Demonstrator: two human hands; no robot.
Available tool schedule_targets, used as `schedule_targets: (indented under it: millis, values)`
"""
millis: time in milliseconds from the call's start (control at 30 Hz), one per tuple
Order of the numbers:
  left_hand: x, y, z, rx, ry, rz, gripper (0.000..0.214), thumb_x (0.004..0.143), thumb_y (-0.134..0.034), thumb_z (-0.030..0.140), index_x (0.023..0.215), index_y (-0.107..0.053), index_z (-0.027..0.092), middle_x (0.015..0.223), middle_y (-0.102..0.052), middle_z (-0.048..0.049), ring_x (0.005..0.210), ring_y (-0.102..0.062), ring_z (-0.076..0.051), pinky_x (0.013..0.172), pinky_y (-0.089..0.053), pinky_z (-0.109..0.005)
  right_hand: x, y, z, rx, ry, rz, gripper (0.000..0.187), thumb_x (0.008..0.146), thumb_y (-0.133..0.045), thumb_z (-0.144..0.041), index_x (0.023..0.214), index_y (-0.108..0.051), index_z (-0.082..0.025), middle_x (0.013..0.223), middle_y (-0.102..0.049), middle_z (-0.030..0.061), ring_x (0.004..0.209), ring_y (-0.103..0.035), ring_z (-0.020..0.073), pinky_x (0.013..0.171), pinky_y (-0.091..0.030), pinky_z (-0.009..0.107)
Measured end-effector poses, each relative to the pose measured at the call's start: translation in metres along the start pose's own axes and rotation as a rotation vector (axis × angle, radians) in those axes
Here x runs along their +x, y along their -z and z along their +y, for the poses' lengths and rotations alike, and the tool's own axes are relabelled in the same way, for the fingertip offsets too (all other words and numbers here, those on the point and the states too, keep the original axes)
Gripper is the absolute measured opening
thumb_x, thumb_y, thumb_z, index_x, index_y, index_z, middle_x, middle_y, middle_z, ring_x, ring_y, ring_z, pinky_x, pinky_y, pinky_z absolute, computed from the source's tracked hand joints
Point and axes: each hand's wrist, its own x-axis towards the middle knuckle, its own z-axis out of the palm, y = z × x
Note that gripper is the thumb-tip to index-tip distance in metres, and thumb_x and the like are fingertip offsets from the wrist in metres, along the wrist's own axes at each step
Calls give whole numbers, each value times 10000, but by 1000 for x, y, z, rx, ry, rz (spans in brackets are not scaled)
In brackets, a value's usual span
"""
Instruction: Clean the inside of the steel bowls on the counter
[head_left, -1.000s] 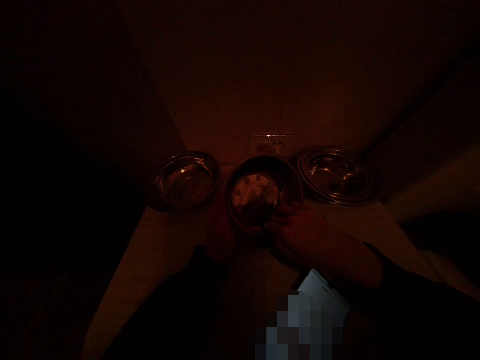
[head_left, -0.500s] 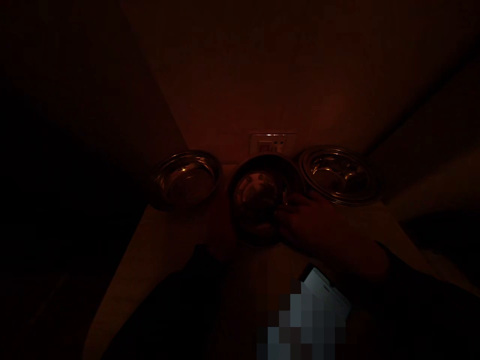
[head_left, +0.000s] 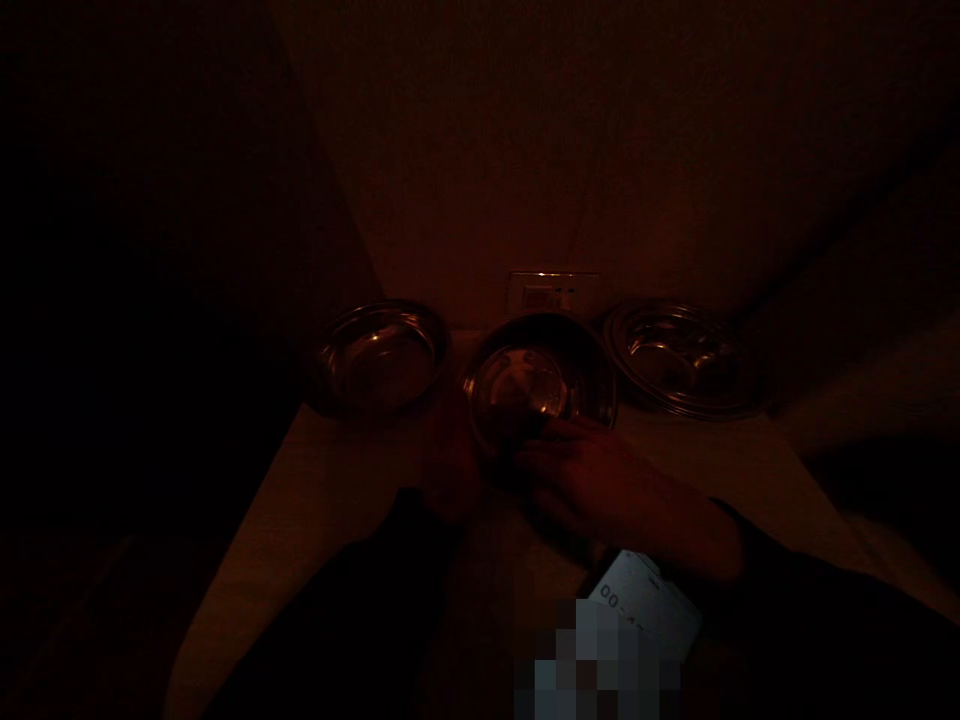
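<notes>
Head view: your right hand [head_left: 589, 482] has shifted away from the wall socket [head_left: 540, 294], over the metal bowl [head_left: 517, 385] below it, suggesting handling stays there; grip of right or left hand [head_left: 450, 480] indeterminable.

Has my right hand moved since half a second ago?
Yes: against the wall socket, the right hand has shifted left and slightly back toward the wearer.

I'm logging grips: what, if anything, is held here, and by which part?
It is too dark to tell. The left hand is at the left side of the middle bowl; the right hand reaches over its near right rim.
</notes>
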Motion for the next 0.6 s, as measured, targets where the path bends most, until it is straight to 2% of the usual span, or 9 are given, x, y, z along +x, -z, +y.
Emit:
schedule_targets:
  millis: [133, 233, 333, 433, 600]
  values:
    - [0, 1, 0, 6, -51, -47, 352, 951, -363, 381, 1097, -629, 202, 1117, -695, -76, 1104, -617, -245, 1015, -456, -422, -5, 6, 10, -151, -111, -26, 183, 911, -536, -234, 976, -703, -196, 942, -735, 54, 958, -602, 278, 820, -348, 422]
    - [-3, 0, 6, -12, -65, -62, 414, 965, -306, 407, 1140, -614, 194, 1147, -689, -85, 1120, -613, -237, 1026, -450, -413, -8, 9, 19, -246, -197, -34, 185, 909, -537, -234, 935, -713, -183, 909, -738, 79, 971, -603, 306, 803, -342, 443]
    - [-4, -2, 11, -66, 10, -61, 442, 967, -282, 438, 1062, -640, 197, 1055, -717, -77, 1034, -652, -229, 956, -501, -402, -8, 9, 20, -232, -135, -47, 180, 907, -538, -231, 929, -707, -174, 904, -735, 82, 963, -603, 303, 787, -349, 432]
    - [-4, -3, 11, -82, 81, -23, 433, 957, -306, 466, 1023, -642, 200, 1013, -721, -67, 1001, -662, -224, 925, -518, -394, -6, 7, 12, -124, -27, -66, 180, 905, -540, -213, 976, -698, -167, 947, -728, 81, 969, -599, 275, 809, -358, 405]
    - [-2, -2, 10, -35, 63, -13, 364, 941, -382, 435, 1001, -657, 203, 1038, -718, -73, 1027, -653, -236, 924, -516, -377, -2, 2, 1, -1, 43, -48, 197, 908, -525, -201, 1034, -673, -169, 959, -723, 61, 988, -583, 249, 849, -356, 378]
